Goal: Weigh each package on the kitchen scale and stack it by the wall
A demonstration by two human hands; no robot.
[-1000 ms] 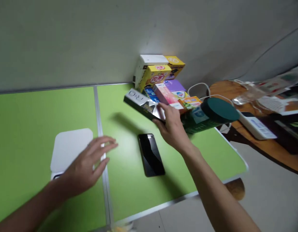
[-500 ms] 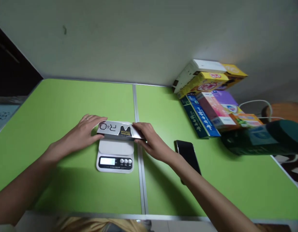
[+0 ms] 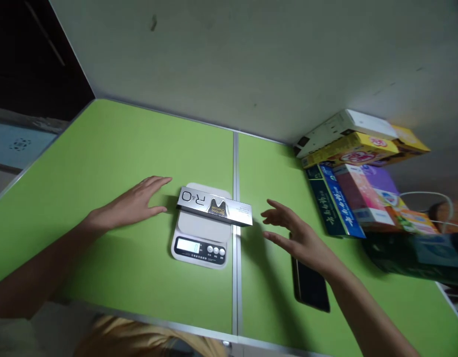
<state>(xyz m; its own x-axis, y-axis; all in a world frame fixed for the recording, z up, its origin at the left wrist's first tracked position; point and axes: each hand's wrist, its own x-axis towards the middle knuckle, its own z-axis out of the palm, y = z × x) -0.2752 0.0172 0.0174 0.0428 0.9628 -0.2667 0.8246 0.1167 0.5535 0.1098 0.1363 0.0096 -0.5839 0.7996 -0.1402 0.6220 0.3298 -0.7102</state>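
Silver box (image 3: 216, 206): across the white scale (image 3: 204, 229), mid-frame
Left hand (image 3: 134, 202): just left of the box, fingers parted
Right hand (image 3: 298, 233): right of it, partly hiding the black phone (image 3: 311, 288)
Packages (image 3: 363, 191): right of frame
Surface (image 3: 147, 144): green

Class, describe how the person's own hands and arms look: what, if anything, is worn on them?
The left hand and right hand are bare, without gloves. No watch or bracelet shows at either wrist, and the visible forearms are uncovered. A pale patch at the lower left may be a sleeve. Any ring is too small to tell.
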